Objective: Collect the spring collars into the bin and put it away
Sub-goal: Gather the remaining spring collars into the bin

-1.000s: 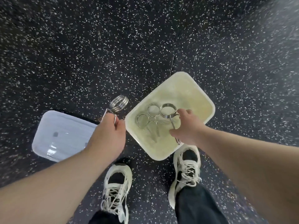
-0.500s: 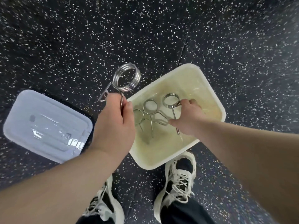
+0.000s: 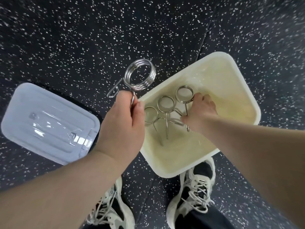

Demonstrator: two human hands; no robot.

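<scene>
A cream plastic bin (image 3: 244,90) sits on the speckled floor just ahead of my feet. Two spring collars (image 3: 165,106) lie on its bottom at the left. My right hand (image 3: 202,111) is inside the bin, holding a third spring collar (image 3: 184,94) by its handles, low over the bottom. My left hand (image 3: 122,123) holds a thick coiled spring collar (image 3: 140,76) by one handle, above the bin's left rim and over the floor.
A translucent lid (image 3: 47,123) lies flat on the floor left of the bin. My two white sneakers (image 3: 194,189) stand right below the bin. Dark speckled rubber flooring with a seam running up from the bin's far corner surrounds everything.
My left hand has lifted its coiled collar higher and closer to the bin's left rim. My right hand has lowered its collar deeper into the bin beside the other two.
</scene>
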